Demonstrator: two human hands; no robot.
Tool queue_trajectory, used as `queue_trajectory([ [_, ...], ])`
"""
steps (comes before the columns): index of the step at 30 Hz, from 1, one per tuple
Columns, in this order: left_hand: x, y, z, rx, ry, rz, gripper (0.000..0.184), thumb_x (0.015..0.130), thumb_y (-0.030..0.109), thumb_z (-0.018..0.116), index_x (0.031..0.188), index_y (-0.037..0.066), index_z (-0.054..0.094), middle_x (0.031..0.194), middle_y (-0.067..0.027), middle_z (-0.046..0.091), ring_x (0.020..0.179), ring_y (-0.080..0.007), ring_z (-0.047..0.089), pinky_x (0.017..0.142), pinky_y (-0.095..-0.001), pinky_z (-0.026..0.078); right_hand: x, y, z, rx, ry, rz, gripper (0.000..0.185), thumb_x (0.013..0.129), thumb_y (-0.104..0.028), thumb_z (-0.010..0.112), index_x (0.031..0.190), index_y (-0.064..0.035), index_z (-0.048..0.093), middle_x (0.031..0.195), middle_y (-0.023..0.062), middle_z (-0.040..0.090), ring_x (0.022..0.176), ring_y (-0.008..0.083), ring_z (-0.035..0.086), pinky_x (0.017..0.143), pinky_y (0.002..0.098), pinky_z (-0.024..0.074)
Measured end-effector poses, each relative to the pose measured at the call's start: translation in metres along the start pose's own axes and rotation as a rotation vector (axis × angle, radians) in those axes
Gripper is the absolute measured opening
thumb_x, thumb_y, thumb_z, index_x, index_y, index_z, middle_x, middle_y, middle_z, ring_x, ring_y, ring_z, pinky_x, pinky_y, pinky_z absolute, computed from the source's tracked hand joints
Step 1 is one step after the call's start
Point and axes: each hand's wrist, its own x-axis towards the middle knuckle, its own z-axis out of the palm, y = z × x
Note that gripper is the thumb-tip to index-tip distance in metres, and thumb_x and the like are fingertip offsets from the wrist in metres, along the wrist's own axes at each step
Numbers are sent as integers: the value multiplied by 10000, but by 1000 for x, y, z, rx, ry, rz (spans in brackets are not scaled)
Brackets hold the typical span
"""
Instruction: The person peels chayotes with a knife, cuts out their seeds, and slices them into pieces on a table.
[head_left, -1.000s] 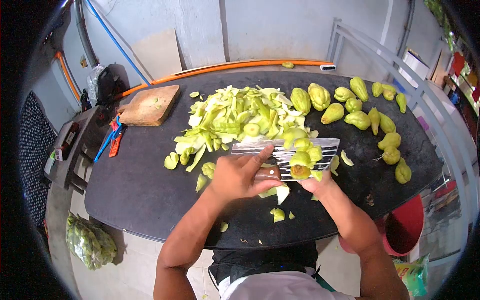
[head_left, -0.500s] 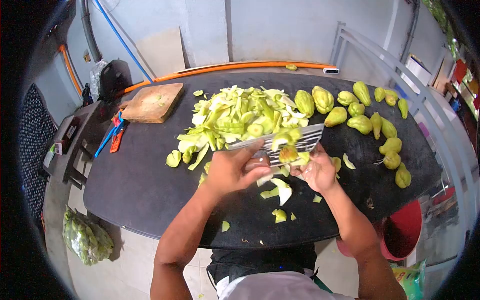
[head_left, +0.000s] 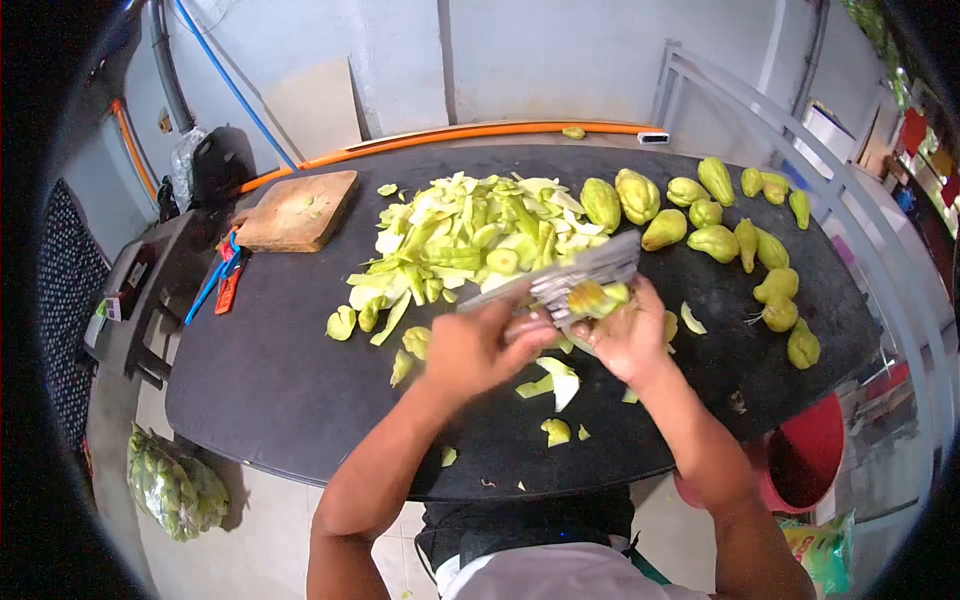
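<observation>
Blurred by motion, a broad flat silvery tool with a striped face (head_left: 612, 255) is tilted above the near side of the peelings; whether it is a blade or a slicer I cannot tell. My left hand (head_left: 480, 345) is closed round its left end. My right hand (head_left: 630, 330) is closed at the tool's right end, holding a yellow-green chayote (head_left: 588, 298) against the striped face. Behind both hands rises a heap of pale green slices and peelings (head_left: 470, 230). A few loose scraps (head_left: 562, 384) lie below the hands on the dark table (head_left: 270, 370).
Several whole chayotes (head_left: 713, 243) spread along the table's right side. A wooden board (head_left: 300, 210) lies at the back left, with blue and orange-handled tools (head_left: 228, 275) beside it. A red bucket (head_left: 810, 455) and a plastic bag of greens (head_left: 175, 485) stand on the floor.
The tool has become more blurred and tilts up more steeply at its right end. My hands stay close together, with the chayote still at my right hand. The view has shifted slightly.
</observation>
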Motion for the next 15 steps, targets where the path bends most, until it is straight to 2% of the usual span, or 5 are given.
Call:
queue_trajectory([
  [1,-3,-1,12,52,90,167,728,815,498,783,1312,-7,619,778,-167,702,681,-305,726,642,-357,569,0,12,21,-43,381,-101,543,963,-501,532,1348,-119,529,1260,81,620,1151,265,595,948,476,521],
  [2,-2,4,18,147,170,330,780,764,526,810,1315,6,621,705,-113,672,610,-267,699,580,-346,552,2,14,-1,-25,266,-46,570,974,-534,513,1354,-110,536,1272,96,614,1162,278,597,1018,469,499],
  [5,-1,11,31,241,255,569,832,743,556,809,1349,25,603,625,-23,595,501,-179,611,502,-307,509,3,8,6,100,149,23,601,976,-564,508,1347,-92,540,1216,127,631,1091,274,625,979,445,515],
  [8,-2,16,35,280,210,609,858,737,574,802,1362,25,592,622,-5,587,506,-172,607,501,-306,511,5,16,10,-45,205,-85,614,978,-569,485,1357,-87,521,1206,126,630,1049,262,632,945,432,526],
  [15,-2,24,33,295,209,645,850,736,580,791,1347,20,604,597,7,542,508,-161,596,492,-303,503,2,21,5,267,84,65,714,956,-631,469,1437,-104,459,1335,164,559,1200,328,559,1055,508,451],
])
